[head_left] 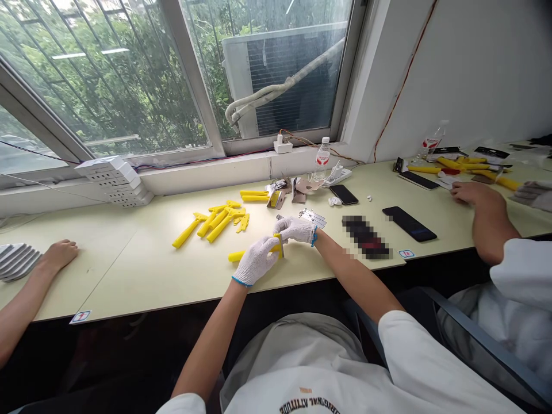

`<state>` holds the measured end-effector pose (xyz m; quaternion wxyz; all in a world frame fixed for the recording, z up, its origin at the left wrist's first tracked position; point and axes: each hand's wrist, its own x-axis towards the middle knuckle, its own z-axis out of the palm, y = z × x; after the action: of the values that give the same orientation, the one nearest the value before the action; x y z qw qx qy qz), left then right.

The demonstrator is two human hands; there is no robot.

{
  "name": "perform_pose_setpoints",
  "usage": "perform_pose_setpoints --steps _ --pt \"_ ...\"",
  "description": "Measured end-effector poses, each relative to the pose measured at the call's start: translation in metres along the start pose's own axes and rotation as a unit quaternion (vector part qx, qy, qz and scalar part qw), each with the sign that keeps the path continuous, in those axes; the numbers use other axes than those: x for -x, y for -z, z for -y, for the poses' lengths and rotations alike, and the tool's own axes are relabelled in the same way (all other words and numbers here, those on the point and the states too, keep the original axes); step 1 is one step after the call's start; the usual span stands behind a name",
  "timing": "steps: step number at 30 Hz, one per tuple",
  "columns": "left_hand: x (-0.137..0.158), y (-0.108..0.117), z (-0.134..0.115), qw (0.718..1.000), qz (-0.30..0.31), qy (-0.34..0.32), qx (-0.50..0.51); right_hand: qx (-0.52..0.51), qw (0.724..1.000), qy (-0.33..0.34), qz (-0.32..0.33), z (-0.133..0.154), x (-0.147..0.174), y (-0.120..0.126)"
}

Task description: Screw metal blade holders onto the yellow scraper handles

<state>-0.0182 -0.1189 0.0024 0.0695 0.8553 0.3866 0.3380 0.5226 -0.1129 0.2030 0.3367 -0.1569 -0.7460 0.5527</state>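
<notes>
A yellow scraper lies across my gloved left hand, whose fingers are wrapped round it. Its handle sticks out to the left, and its head with a metal blade edge shows on the right. My right hand, also in a white knitted glove, is at the scraper's head with its fingertips pinched together. What those fingertips hold, if anything, is too small to make out. Several metal blades lie just beyond my right hand. To the left is a loose pile of yellow scraper handles with small yellow parts.
Behind my hands are more yellow handles, brown card pieces, a water bottle and a phone. Another phone lies to the right. Co-workers' hands rest on the table at left and right.
</notes>
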Motion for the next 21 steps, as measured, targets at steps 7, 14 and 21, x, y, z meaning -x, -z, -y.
perform_pose_setpoints --steps 7,14,21 --pt "0.000 0.000 -0.001 1.000 -0.004 0.010 -0.004 0.037 0.999 0.010 -0.025 -0.004 0.035 0.000" --pt "-0.001 0.001 -0.002 1.000 -0.006 0.007 0.006 0.308 0.906 -0.189 0.220 -0.097 -0.160 -0.170" --pt "0.001 -0.004 0.004 0.999 -0.020 0.027 -0.001 0.227 0.966 -0.113 0.057 -0.083 -0.144 -0.170"
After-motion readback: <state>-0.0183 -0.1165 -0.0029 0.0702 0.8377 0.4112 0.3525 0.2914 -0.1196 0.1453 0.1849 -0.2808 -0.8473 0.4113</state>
